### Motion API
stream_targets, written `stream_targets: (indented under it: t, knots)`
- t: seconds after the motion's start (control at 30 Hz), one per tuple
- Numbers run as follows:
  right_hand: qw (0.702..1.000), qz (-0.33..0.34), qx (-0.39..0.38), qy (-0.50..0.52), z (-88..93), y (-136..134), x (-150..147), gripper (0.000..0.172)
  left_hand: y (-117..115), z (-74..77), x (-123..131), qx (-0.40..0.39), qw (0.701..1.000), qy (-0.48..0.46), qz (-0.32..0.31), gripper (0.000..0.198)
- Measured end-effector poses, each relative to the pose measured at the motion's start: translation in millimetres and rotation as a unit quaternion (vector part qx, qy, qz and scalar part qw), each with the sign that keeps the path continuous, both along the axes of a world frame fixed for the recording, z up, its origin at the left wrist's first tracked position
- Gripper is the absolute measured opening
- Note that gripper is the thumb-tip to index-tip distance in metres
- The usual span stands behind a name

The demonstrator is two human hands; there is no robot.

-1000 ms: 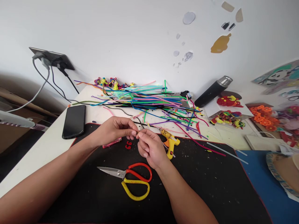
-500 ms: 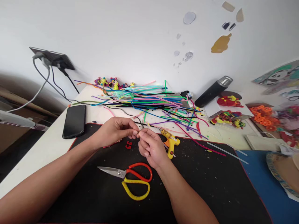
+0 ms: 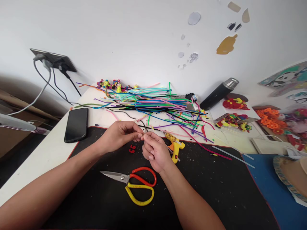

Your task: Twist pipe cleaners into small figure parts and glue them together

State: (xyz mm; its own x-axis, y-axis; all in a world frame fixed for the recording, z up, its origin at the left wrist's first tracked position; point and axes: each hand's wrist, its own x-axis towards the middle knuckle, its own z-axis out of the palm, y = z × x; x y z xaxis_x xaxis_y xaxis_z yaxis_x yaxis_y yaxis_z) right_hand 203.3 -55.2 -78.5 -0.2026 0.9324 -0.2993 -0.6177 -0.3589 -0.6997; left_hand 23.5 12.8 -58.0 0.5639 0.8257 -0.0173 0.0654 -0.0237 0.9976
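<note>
My left hand (image 3: 120, 135) and my right hand (image 3: 155, 150) meet fingertip to fingertip above the black mat (image 3: 216, 191). Both pinch a small thin piece (image 3: 145, 130), seemingly a short bit of pipe cleaner, too small to name for sure. Just below the left hand lies a small red shape (image 3: 131, 149). Red-and-yellow scissors (image 3: 134, 183) lie on the mat in front of my hands. A yellow glue gun (image 3: 174, 145) rests just right of my right hand.
A heap of coloured pipe cleaners (image 3: 155, 102) covers the back of the table. A black phone (image 3: 76, 124) lies at the left, a dark flask (image 3: 218, 93) at the right, with small craft figures (image 3: 233, 121) beside it. Cables hang from a wall socket (image 3: 54, 60).
My left hand has shifted slightly right and now covers the pink piece beneath it. Both hands keep pinching the small piece in nearly the same spot.
</note>
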Motion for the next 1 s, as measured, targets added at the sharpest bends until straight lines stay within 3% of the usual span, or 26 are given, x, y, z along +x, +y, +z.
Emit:
stream_targets:
  t: [0.33,0.47,0.67,1.0]
  knots:
    - [1.0,0.003,0.001,0.007,-1.9,0,0,0.03,-2,1.2,1,0.047,0.998,0.034,0.013,0.03]
    - [1.0,0.017,0.0,-0.005,0.6,0,0,0.032,2,11.0,-4,0.065,0.996,0.064,-0.015,0.024]
    - [0.996,0.012,0.044,-0.08,2.3,1,0,0.033,7,34.2,-16,0.076,0.984,0.132,-0.09,0.025]
    - [0.966,0.03,0.1,-0.236,-2.9,-1,0,0.033,4,43.4,-19,0.074,0.955,0.27,-0.102,0.03]
